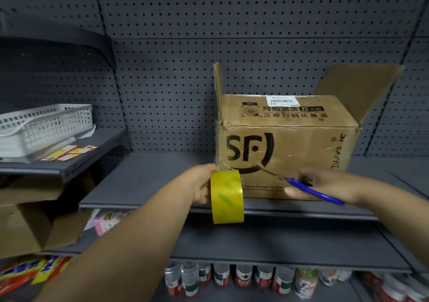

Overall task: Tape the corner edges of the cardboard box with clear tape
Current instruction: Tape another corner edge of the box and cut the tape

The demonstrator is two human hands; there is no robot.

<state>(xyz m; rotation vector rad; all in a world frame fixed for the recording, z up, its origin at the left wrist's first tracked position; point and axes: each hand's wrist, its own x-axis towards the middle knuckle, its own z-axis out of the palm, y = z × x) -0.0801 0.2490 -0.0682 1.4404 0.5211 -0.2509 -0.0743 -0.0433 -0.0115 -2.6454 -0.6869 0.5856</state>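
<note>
2 hands beside cardboard box

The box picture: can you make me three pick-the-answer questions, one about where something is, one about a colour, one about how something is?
1. Where is the white basket?
A. On the shelf left of the cardboard box
B. Inside the box
C. On the floor

2. What colour are the scissors' handles?
A. Red
B. Blue
C. Green

3. How are the box's top flaps?
A. Taped shut
C. Cut off
B. Standing open

Answers: 1 A, the basket sits on the raised left shelf. 2 B, blue handles show in the right hand. 3 B, flaps stick up while the left hand holds the tape roll.
</note>
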